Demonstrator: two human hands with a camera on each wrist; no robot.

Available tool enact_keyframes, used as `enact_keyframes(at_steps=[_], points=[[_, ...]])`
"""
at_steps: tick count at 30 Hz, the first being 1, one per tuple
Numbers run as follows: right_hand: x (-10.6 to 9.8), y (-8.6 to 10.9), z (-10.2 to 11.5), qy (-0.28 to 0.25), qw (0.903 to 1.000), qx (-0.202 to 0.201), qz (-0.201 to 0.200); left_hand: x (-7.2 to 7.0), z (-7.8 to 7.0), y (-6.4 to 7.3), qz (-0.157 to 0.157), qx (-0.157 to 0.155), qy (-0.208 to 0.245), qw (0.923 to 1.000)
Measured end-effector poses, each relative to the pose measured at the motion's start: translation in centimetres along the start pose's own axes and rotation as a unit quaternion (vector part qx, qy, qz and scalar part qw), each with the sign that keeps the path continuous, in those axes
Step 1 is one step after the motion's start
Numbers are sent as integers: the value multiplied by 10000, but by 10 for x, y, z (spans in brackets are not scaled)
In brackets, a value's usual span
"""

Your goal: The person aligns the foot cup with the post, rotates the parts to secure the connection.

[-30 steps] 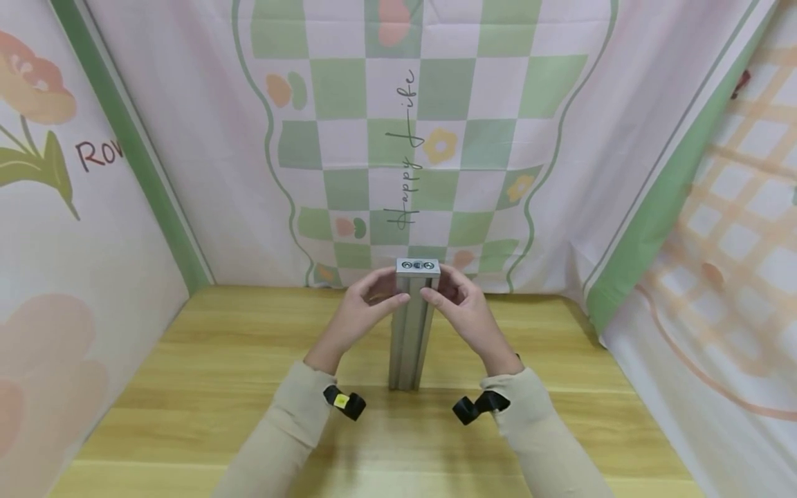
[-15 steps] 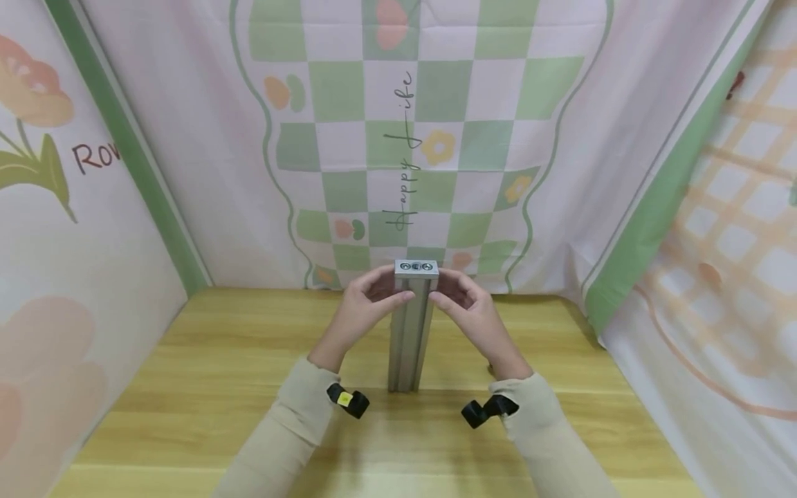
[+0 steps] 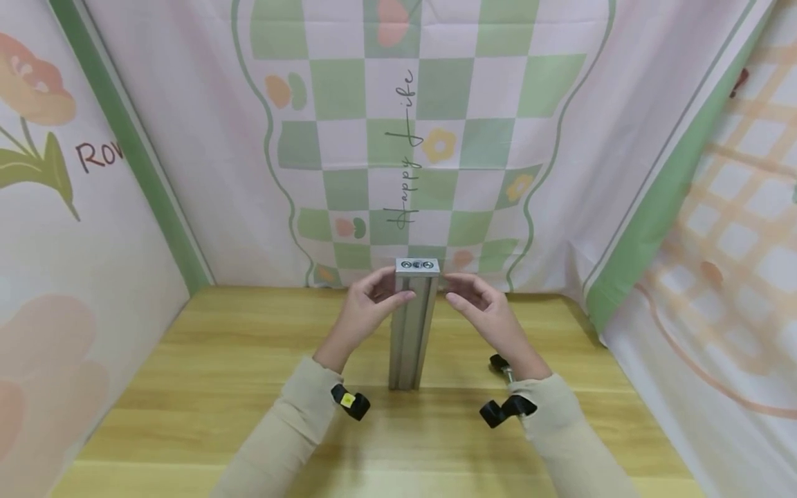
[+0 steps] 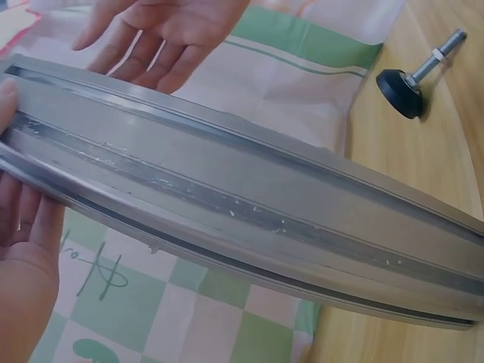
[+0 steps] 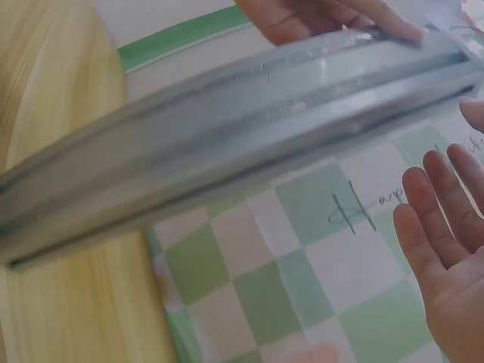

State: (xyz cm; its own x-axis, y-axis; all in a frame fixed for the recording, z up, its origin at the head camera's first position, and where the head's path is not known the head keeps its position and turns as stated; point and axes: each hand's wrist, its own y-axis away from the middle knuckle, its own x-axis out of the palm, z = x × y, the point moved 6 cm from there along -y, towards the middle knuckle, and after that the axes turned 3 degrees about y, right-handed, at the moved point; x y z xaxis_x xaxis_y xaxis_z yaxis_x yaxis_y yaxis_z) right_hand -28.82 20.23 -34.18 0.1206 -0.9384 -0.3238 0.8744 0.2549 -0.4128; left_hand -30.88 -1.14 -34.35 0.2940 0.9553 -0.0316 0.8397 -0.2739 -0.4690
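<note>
A grey aluminium extrusion profile stands upright on the wooden table, its top end plate showing several round holes or screws. Near its top, my left hand grips it, thumb on the front face and fingers around the side. My right hand is just right of the profile, apart from it, fingers loosely bent and holding nothing. In the right wrist view that right hand has its palm facing the profile. A black levelling foot with a threaded stud lies on the table, partly hidden by my right forearm in the head view.
The wooden table reaches back to a hanging cloth with green and white checks. Printed cloths also hang at the left and right edges of the table.
My right hand has let go of the profile and moved off to the right, which brings the levelling foot into view. The left hand stays on the profile, which remains upright in place.
</note>
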Motion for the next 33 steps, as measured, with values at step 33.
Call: enact_keyframes(at_steps=[33], points=[[-59, 26, -80, 2196, 9606, 1209, 1204, 0, 3, 0, 14, -116, -53, 9999]])
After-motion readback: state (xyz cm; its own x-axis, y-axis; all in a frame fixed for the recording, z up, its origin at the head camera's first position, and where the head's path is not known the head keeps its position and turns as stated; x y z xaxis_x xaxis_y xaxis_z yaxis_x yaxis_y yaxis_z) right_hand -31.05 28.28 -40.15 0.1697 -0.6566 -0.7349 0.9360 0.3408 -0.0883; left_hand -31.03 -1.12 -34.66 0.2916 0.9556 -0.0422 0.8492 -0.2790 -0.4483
